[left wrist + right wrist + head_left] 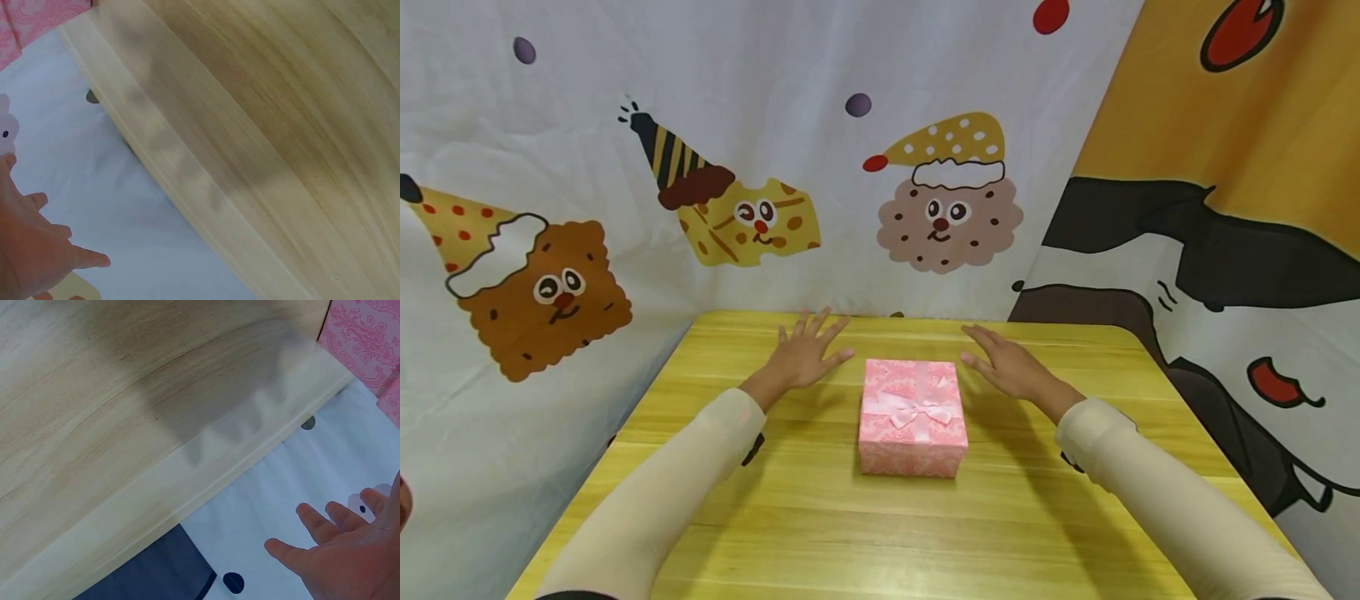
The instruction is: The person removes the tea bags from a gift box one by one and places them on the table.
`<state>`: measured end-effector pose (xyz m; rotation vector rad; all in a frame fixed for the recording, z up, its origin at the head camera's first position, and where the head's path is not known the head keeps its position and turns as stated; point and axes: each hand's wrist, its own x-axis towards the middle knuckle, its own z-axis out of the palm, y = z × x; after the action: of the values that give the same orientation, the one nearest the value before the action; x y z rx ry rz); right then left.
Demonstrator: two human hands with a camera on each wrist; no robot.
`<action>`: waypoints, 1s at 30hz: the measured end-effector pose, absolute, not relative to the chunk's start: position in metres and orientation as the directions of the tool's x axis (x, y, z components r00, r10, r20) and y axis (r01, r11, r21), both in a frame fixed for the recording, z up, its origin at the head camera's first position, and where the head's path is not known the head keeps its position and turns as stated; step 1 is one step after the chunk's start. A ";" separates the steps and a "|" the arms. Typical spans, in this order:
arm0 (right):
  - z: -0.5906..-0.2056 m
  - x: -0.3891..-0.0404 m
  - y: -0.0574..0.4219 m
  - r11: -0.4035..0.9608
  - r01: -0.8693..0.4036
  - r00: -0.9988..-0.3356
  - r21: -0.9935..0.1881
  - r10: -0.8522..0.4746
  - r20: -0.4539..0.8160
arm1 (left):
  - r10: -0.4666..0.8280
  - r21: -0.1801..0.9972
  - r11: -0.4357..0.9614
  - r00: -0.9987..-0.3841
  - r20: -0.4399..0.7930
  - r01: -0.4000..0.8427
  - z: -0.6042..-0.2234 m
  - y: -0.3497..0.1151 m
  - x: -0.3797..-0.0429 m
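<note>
A pink patterned gift box with a ribbon bow on its lid sits on the wooden table. My left hand is held above the table to the left of the box, fingers spread and straight. On the other side, my right hand hovers with its fingers extended toward the box. Neither hand touches it. Both wrist views catch only part of the box, its pink side at the upper left and its pink side at the upper right.
The yellowish wooden table reaches to a cloth backdrop printed with cartoon food figures. Shadows of the hands and arms fall on the tabletop. Light long sleeves cover both arms.
</note>
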<state>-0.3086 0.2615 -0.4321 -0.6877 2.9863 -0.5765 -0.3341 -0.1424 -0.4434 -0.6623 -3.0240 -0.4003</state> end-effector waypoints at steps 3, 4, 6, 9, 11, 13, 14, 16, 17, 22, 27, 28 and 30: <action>-0.432 -0.307 0.260 0.832 -0.426 -0.899 -0.357 -0.435 0.059 | 0.422 0.247 0.870 -0.903 0.078 0.427 -0.442 -0.140 -0.331; -0.432 -0.306 0.259 0.831 -0.426 -0.898 -0.357 -0.436 0.057 | 0.427 0.250 0.866 -0.900 0.082 0.433 -0.442 -0.139 -0.330; -0.431 -0.305 0.258 0.832 -0.425 -0.898 -0.357 -0.438 0.049 | 0.439 0.253 0.858 -0.894 0.089 0.447 -0.441 -0.137 -0.328; -0.431 -0.303 0.256 0.828 -0.429 -0.894 -0.361 -0.445 0.040 | 0.454 0.256 0.849 -0.886 0.092 0.462 -0.442 -0.134 -0.326; -0.431 -0.302 0.256 0.827 -0.433 -0.892 -0.360 -0.451 0.038 | 0.461 0.255 0.846 -0.882 0.093 0.469 -0.442 -0.133 -0.324; -0.431 -0.301 0.255 0.825 -0.440 -0.888 -0.355 -0.457 0.039 | 0.468 0.255 0.842 -0.879 0.094 0.476 -0.442 -0.131 -0.323; -0.431 -0.301 0.255 0.824 -0.443 -0.887 -0.353 -0.460 0.040 | 0.471 0.255 0.840 -0.877 0.094 0.479 -0.441 -0.130 -0.322; -0.431 -0.300 0.254 0.822 -0.447 -0.885 -0.351 -0.464 0.040 | 0.479 0.252 0.837 -0.873 0.090 0.486 -0.441 -0.128 -0.320; -0.431 -0.299 0.254 0.821 -0.449 -0.884 -0.353 -0.467 0.039 | 0.484 0.256 0.834 -0.871 0.088 0.489 -0.440 -0.128 -0.318; -0.430 -0.296 0.253 0.813 -0.455 -0.878 -0.363 -0.477 0.032 | 0.498 0.242 0.831 -0.864 0.073 0.500 -0.441 -0.124 -0.314; -0.429 -0.292 0.252 0.812 -0.457 -0.875 -0.364 -0.483 0.022 | 0.521 0.228 0.824 -0.852 0.058 0.519 -0.443 -0.120 -0.309; -0.429 -0.292 0.252 0.811 -0.457 -0.875 -0.364 -0.484 0.021 | 0.529 0.232 0.817 -0.847 0.062 0.527 -0.443 -0.120 -0.308; -0.429 -0.290 0.252 0.811 -0.459 -0.874 -0.363 -0.486 0.018 | 0.538 0.238 0.809 -0.840 0.066 0.537 -0.443 -0.119 -0.306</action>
<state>-0.2902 0.2518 -0.4287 -0.7624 2.9170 -0.5550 -0.3057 -0.1190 -0.4430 -0.8891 -2.9921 -0.3908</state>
